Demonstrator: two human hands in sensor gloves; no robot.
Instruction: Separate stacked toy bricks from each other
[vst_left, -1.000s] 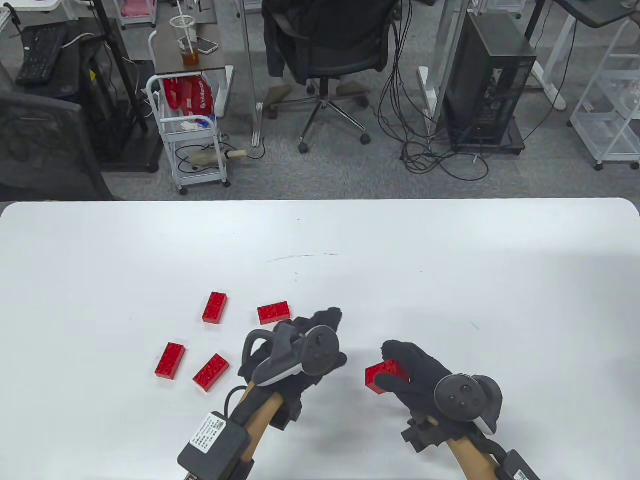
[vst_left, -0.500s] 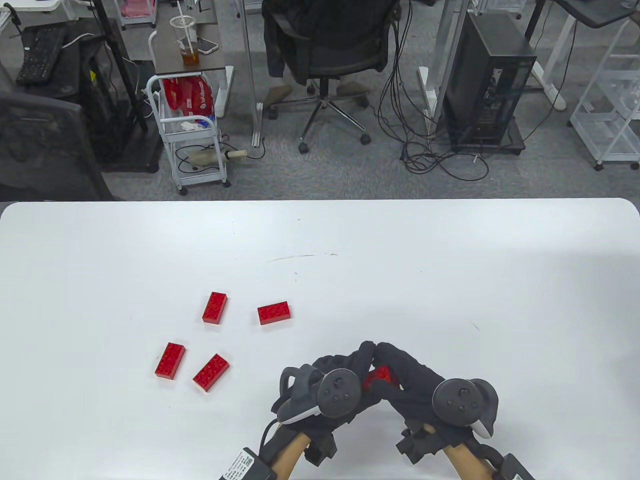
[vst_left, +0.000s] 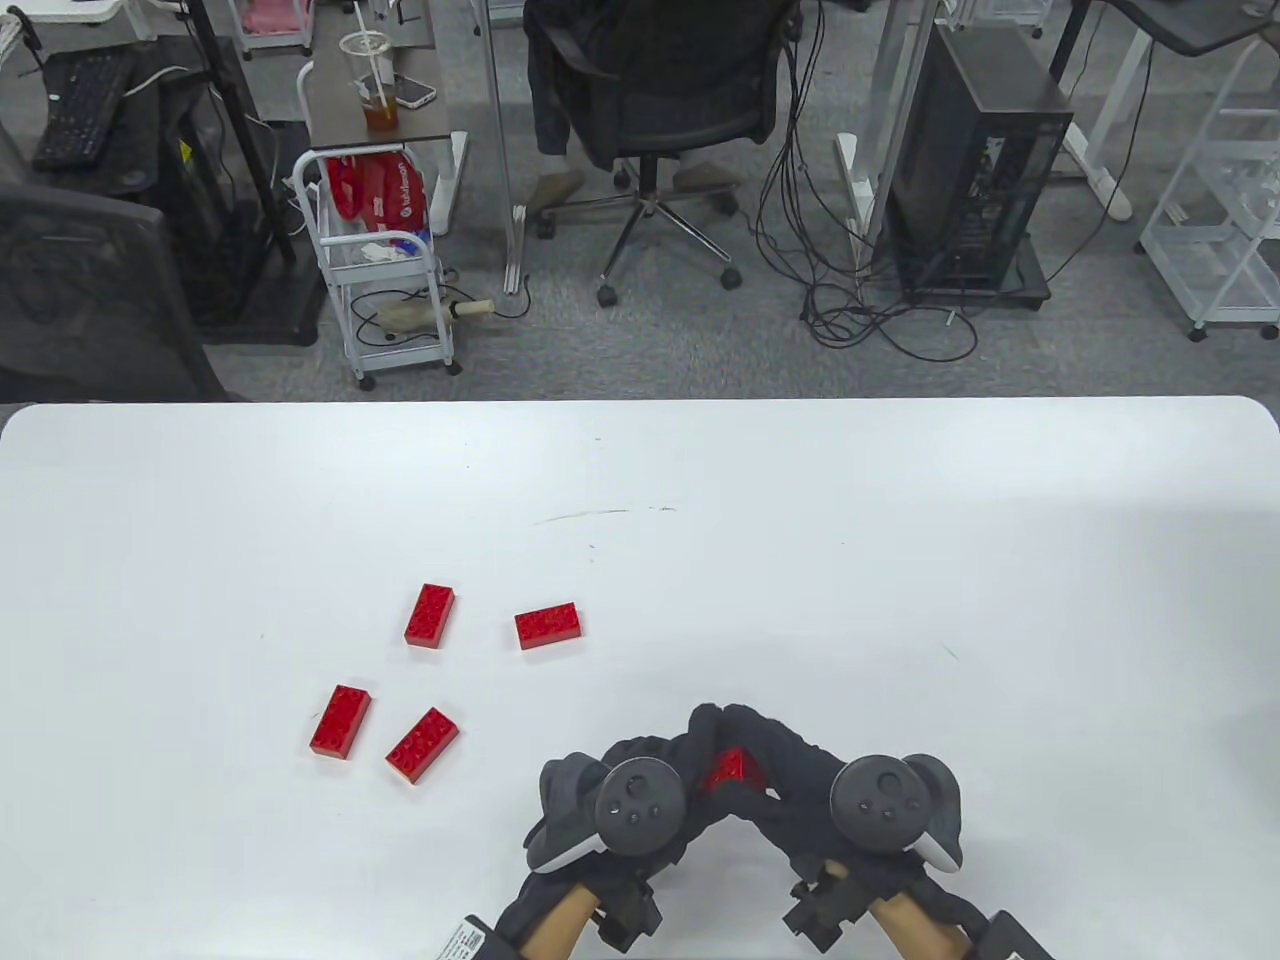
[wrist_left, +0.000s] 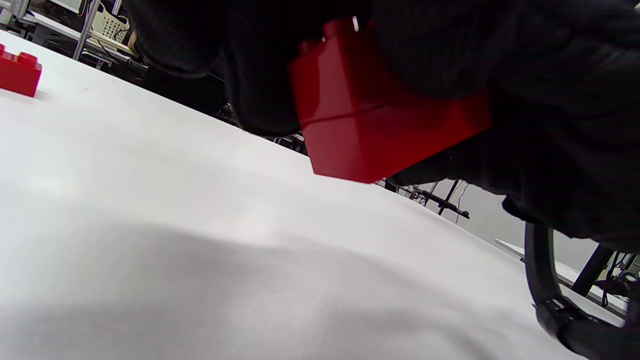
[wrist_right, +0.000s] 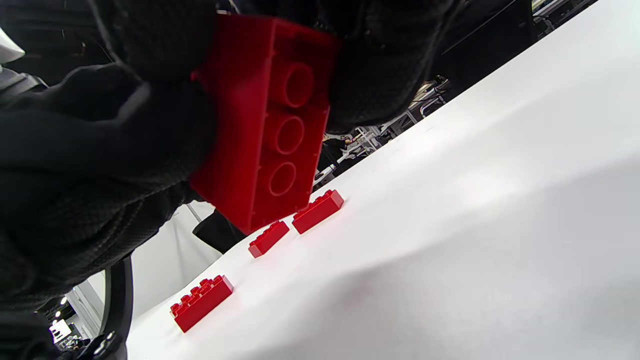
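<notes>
A red brick stack (vst_left: 728, 770) is held above the table between both gloved hands near the front edge. My left hand (vst_left: 690, 745) grips it from the left and my right hand (vst_left: 765, 745) from the right. In the left wrist view the stack (wrist_left: 380, 125) shows a seam between two bricks, with my fingers (wrist_left: 260, 75) over its top. In the right wrist view its hollow underside (wrist_right: 275, 125) faces the camera. Several single red bricks (vst_left: 431, 615) (vst_left: 548, 625) (vst_left: 340, 721) (vst_left: 422, 744) lie flat to the left.
The white table (vst_left: 900, 560) stretches far and right of the hands. Loose bricks show in the right wrist view (wrist_right: 318, 211) (wrist_right: 201, 302) and one in the left wrist view (wrist_left: 19, 72). Office chair and floor clutter lie beyond the far edge.
My left hand moved right from beside the loose bricks to my right hand and took hold of the stack. Both hands then drew slightly toward the front edge.
</notes>
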